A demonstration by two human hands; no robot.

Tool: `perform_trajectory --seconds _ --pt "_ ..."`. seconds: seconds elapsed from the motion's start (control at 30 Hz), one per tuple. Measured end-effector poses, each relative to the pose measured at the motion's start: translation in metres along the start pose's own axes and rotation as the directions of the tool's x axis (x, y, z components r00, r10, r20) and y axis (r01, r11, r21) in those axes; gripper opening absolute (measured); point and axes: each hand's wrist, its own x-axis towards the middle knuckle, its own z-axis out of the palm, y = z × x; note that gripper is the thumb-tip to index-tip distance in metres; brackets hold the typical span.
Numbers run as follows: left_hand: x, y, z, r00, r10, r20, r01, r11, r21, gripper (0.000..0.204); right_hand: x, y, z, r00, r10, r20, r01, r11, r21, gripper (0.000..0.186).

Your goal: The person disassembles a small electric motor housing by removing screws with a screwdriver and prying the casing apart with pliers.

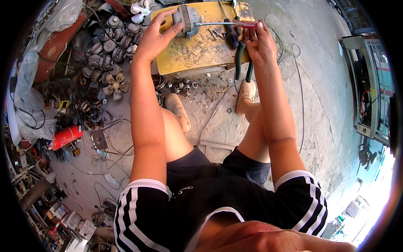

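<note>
Head | left hand (pixel 156 40): rounded metal motor (pixel 186 20) | right hand (pixel 260 44): red-handled screwdriver (pixel 246 24)

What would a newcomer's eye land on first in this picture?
Probably the yellow tabletop at the top centre, where the left hand grips a grey motor and the right hand holds a red-handled screwdriver pointed at it. Next, the heap of motor parts left of the tabletop, then the bright red cylinder lower on that side.
</note>
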Motion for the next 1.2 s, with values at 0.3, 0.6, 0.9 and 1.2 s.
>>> perform_trajectory --seconds 0.3,0.6,0.9,1.2 --pt "0.001 0.003 0.0 0.998 -0.063 -0.011 0.062 0.997 -0.034 0.068 0.0 -0.003 0.0 0.999 0.012 0.033 -0.012 1.0 -0.007 0.03" --pt "0.001 0.005 0.003 0.998 -0.02 -0.058 0.021 1.0 0.013 0.068 0.007 0.001 -0.003 0.994 -0.067 0.081 0.068 0.998 -0.012 0.03" --pt "0.002 0.004 0.005 0.997 0.011 -0.07 -0.009 1.0 0.025 0.067 0.012 0.007 -0.003 0.996 0.028 0.083 -0.046 0.974 0.222 0.049" --pt "0.001 0.001 0.004 0.997 0.021 -0.078 -0.015 0.997 0.074 0.068 -0.003 -0.004 0.005 1.0 -0.002 0.011 0.002 0.999 -0.046 0.042"
